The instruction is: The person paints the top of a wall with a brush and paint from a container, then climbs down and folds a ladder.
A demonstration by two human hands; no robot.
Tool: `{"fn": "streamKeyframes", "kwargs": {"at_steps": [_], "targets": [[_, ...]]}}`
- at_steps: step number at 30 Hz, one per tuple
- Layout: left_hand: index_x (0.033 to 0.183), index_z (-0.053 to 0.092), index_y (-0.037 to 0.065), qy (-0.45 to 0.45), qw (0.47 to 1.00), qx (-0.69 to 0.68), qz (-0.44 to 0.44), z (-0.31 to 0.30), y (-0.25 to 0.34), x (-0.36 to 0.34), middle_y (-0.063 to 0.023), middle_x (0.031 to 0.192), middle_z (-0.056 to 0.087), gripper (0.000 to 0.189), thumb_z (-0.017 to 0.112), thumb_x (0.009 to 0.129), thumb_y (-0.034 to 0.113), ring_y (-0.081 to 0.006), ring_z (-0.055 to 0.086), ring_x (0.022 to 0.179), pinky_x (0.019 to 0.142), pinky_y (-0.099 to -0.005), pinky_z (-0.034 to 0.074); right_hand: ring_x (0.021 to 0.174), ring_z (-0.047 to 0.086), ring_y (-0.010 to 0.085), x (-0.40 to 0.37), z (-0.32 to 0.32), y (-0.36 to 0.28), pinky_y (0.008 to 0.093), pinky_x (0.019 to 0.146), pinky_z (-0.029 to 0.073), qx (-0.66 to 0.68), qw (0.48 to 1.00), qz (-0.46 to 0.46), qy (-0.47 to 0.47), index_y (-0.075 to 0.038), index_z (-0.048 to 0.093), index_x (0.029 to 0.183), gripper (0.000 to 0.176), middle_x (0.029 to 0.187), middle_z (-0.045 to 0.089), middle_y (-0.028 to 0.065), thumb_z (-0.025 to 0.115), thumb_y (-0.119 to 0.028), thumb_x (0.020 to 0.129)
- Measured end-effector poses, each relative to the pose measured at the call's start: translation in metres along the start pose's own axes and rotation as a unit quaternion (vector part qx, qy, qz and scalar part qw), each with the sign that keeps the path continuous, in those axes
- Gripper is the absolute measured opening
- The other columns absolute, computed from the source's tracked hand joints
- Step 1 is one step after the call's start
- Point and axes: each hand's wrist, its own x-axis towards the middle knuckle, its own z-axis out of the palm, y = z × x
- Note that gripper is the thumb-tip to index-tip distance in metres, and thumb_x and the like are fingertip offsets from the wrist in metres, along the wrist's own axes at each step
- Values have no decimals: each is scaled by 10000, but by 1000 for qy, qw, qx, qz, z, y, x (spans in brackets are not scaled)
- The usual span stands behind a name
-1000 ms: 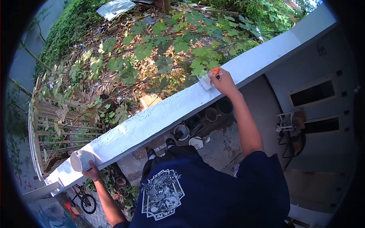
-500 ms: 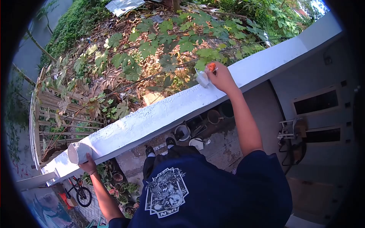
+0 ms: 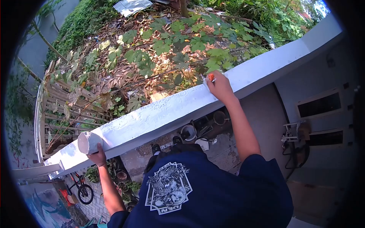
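Observation:
The white-painted top of a wall (image 3: 159,112) runs diagonally across the head view. Over its right half, my right hand (image 3: 221,86) is closed around the orange handle of a putty knife (image 3: 211,77). Its pale blade shows thin, nearly edge-on, close to the wall's far edge. At the lower left end of the wall, my left hand (image 3: 98,156) grips the near side of a whitish round tub (image 3: 88,142). The tub's round grey face points up toward the camera, and its lower side overlaps the wall top.
Leafy branches (image 3: 182,41) reach close to the wall's far side, above dry leaf litter. A slatted wooden fence (image 3: 64,110) stands at the left. Below on my side are a bucket (image 3: 188,132), potted plants (image 3: 121,175) and a bicycle (image 3: 84,193).
The putty knife's blade has turned from showing its flat side to nearly edge-on, and my right hand has come slightly nearer to me. The whole view has shifted a little; my left hand keeps the tub.

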Motion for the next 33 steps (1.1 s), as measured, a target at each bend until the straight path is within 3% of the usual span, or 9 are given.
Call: {"fn": "streamKeyframes", "kwargs": {"at_steps": [8, 12, 15, 18, 20, 23, 27, 30, 33], "targets": [[1323, 487, -104, -26, 1000, -6, 5, 1, 7, 4, -241, 1262, 608, 680, 802, 810, 213, -332, 626, 1140, 969, -416, 508, 776, 636, 381, -61, 102, -178, 448, 702, 517, 216, 969, -69, -100, -21, 606, 991, 163, 941, 580, 151, 637, -155, 903], [1338, 480, -96, -35, 999, -18, 1, 1, 15, 3, -250, 1269, 603, 705, 812, 805, 224, -338, 611, 1168, 994, -425, 487, 713, 643, 256, -81, 130, -187, 371, 692, 528, 338, 934, -82, -81, -19, 625, 1040, 166, 929, 613, 115, 651, -125, 915], [1352, 461, -88, -31, 999, -9, -33, 0, 24, 1, -248, 1281, 591, 735, 824, 802, 237, -335, 603, 1174, 1004, -426, 477, 751, 647, 98, -75, 116, -115, 273, 649, 549, 417, 894, 132, -93, 18, 626, 1062, 241, 874, 660, 56, 652, -202, 966], [1362, 439, -82, -38, 999, -3, -20, -1, 35, 2, -238, 1288, 580, 761, 834, 798, 242, -328, 595, 1176, 1002, -420, 476, 716, 628, 111, -57, 49, -25, 295, 658, 525, 249, 957, 147, 23, 3, 638, 1028, 197, 835, 659, 63, 658, -176, 949], [1367, 421, -80, -34, 999, -23, -22, 0, 32, 2, -229, 1292, 571, 781, 840, 792, 242, -324, 589, 1177, 1005, -415, 472, 763, 661, 301, -49, 1, 3, 391, 698, 519, 38, 989, 66, 125, -12, 642, 1020, 159, 865, 660, 135, 643, -129, 913], [1403, 370, -74, -38, 999, 19, 11, -1, 29, 3, -236, 1321, 549, 836, 832, 806, 287, -327, 589, 1178, 993, -418, 485, 837, 651, 377, -52, -19, -5, 443, 728, 517, -102, 985, 65, 122, -37, 644, 1020, 148, 922, 656, 160, 642, -135, 909], [1404, 363, -78, -49, 999, 19, -6, -2, 33, 2, -242, 1327, 544, 837, 829, 809, 282, -325, 589, 1179, 991, -419, 488, 831, 638, 388, -95, 66, -114, 481, 731, 517, -10, 999, -45, -1, -76, 639, 1021, 222, 920, 632, 142, 663, -64, 801], [1405, 361, -83, -46, 999, 11, -10, 0, 33, 2, -248, 1332, 540, 836, 829, 809, 271, -324, 587, 1185, 995, -415, 490, 772, 657, 389, -117, 90, -198, 403, 694, 523, 236, 972, 12, -23, -49, 641, 993, 116, 870, 662, 166, 631, -137, 918], [1411, 363, -87, -51, 998, -24, -21, -1, 36, 4, -256, 1337, 539, 836, 830, 812, 261, -329, 584, 1197, 1002, -414, 491, 683, 591, 182, -128, 109, -208, 316, 666, 490, 343, 935, 14, -83, -22, 634, 1003, 150, 796, 632, 118, 637, -159, 943]]}}
